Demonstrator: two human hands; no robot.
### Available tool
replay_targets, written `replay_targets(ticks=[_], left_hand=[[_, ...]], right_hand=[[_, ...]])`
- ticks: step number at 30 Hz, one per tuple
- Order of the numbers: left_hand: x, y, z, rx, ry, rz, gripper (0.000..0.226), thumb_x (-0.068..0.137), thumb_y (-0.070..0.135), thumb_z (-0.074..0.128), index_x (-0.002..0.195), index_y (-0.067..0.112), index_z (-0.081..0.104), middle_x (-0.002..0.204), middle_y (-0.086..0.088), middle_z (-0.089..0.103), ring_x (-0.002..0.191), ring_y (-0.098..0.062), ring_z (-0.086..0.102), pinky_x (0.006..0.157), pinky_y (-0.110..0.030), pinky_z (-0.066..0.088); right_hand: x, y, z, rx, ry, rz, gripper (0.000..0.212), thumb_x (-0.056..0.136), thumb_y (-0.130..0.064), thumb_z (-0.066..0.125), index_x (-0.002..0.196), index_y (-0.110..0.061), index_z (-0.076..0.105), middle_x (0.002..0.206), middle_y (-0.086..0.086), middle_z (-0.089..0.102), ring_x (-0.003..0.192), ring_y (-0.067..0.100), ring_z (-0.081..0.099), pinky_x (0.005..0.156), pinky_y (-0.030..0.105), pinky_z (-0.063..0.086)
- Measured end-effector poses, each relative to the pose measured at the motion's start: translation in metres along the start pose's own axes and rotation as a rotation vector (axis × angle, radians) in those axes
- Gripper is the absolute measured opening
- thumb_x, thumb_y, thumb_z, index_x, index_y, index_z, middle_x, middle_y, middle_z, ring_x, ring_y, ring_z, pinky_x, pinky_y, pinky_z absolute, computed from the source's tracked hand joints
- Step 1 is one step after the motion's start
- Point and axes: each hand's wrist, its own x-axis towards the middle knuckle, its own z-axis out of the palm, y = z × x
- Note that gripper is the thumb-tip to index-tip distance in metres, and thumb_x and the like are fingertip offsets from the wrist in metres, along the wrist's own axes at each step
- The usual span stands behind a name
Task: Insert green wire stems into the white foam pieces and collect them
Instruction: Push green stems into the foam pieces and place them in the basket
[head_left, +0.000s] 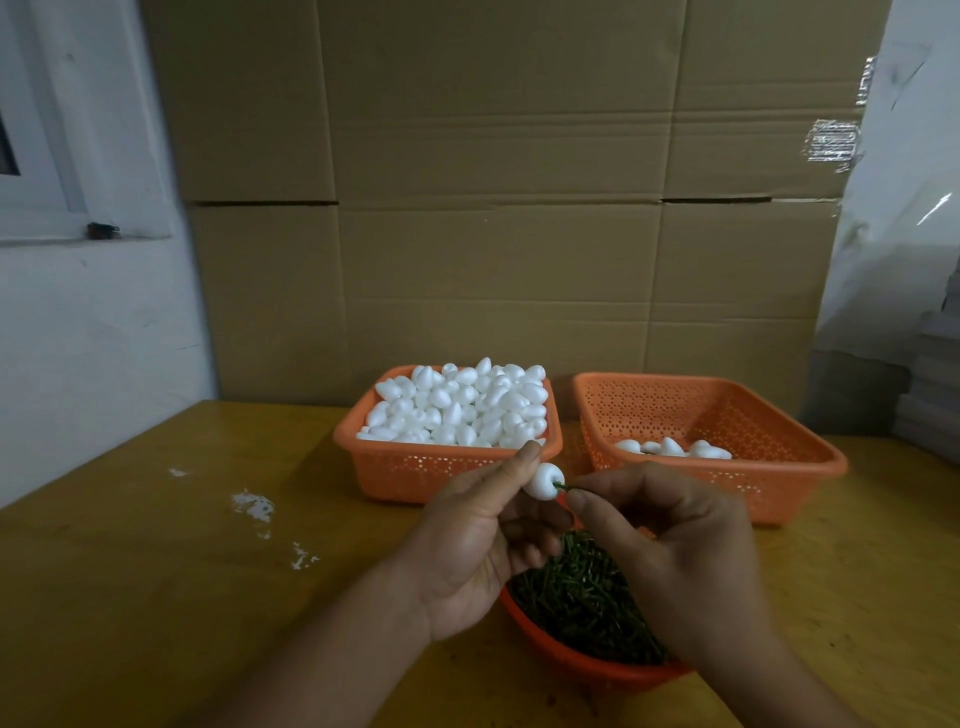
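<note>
My left hand (475, 540) pinches a white foam piece (543, 481) between thumb and fingers above the table. My right hand (670, 551) pinches a short green wire stem (562, 487) whose tip touches the foam piece's right side. Below both hands sits a round orange bowl (582, 662) heaped with green wire stems (579, 592). Behind, the left orange basket (415, 467) is full of loose foam pieces (462, 408). The right orange basket (779, 467) holds several foam pieces (672, 448) at its near side.
A yellow wooden table (156, 597) carries white foam crumbs (254, 506) at left. A wall of cardboard boxes (493, 208) stands right behind the baskets. A white wall with a window frame is at left, stacked grey items at far right.
</note>
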Motion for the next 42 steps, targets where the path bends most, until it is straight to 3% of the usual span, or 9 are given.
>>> replay_targets(ticks=[6, 11, 14, 19, 33, 42], left_hand=[[-0.001, -0.003, 0.002, 0.075, -0.005, 0.052, 0.029, 0.083, 0.043, 0.069, 0.082, 0.015, 0.071, 0.071, -0.006, 0.066, 0.055, -0.014, 0.058, 0.049, -0.021, 0.043], [0.001, -0.007, 0.002, 0.132, 0.047, 0.149, 0.029, 0.076, 0.042, 0.073, 0.08, 0.013, 0.07, 0.069, -0.007, 0.064, 0.054, -0.016, 0.055, 0.048, -0.022, 0.04], [0.002, -0.009, 0.002, 0.171, 0.043, 0.227, 0.028, 0.074, 0.043, 0.073, 0.079, 0.016, 0.076, 0.068, -0.006, 0.065, 0.054, -0.014, 0.055, 0.049, -0.021, 0.04], [0.004, -0.011, 0.0, 0.188, 0.014, 0.289, 0.014, 0.084, 0.03, 0.076, 0.085, 0.017, 0.08, 0.071, -0.005, 0.066, 0.057, -0.013, 0.055, 0.052, -0.021, 0.041], [0.002, -0.013, 0.0, 0.438, 0.057, 0.471, 0.018, 0.092, 0.038, 0.061, 0.082, 0.028, 0.071, 0.062, 0.011, 0.055, 0.059, -0.003, 0.049, 0.056, -0.016, 0.042], [0.003, -0.015, -0.002, 0.408, 0.032, 0.386, 0.022, 0.089, 0.047, 0.063, 0.092, 0.028, 0.075, 0.067, 0.005, 0.058, 0.06, -0.009, 0.053, 0.055, -0.019, 0.043]], right_hand=[[-0.004, 0.001, 0.0, -0.181, 0.005, -0.06, 0.012, 0.08, -0.015, 0.08, 0.078, -0.026, 0.077, 0.071, -0.015, 0.073, 0.064, 0.01, 0.069, 0.058, 0.026, 0.053], [-0.003, 0.0, -0.001, -0.273, -0.042, -0.089, 0.014, 0.081, -0.015, 0.078, 0.077, -0.028, 0.076, 0.069, -0.02, 0.07, 0.063, 0.005, 0.066, 0.055, 0.01, 0.044], [-0.002, 0.003, -0.002, -0.316, -0.055, -0.064, 0.014, 0.082, -0.016, 0.078, 0.075, -0.028, 0.076, 0.067, -0.018, 0.069, 0.061, 0.006, 0.065, 0.053, 0.009, 0.041], [-0.002, 0.006, -0.004, -0.322, -0.053, -0.03, 0.013, 0.082, -0.017, 0.078, 0.078, -0.028, 0.077, 0.068, -0.019, 0.07, 0.063, 0.005, 0.066, 0.054, 0.012, 0.045], [-0.004, 0.005, 0.003, -0.225, -0.053, -0.019, 0.016, 0.084, -0.016, 0.078, 0.074, -0.027, 0.075, 0.059, -0.018, 0.065, 0.05, 0.005, 0.06, 0.047, 0.007, 0.036], [0.001, 0.007, -0.001, -0.185, -0.042, 0.076, 0.017, 0.083, -0.015, 0.078, 0.073, -0.028, 0.075, 0.059, -0.016, 0.068, 0.051, -0.001, 0.06, 0.048, 0.007, 0.039]])
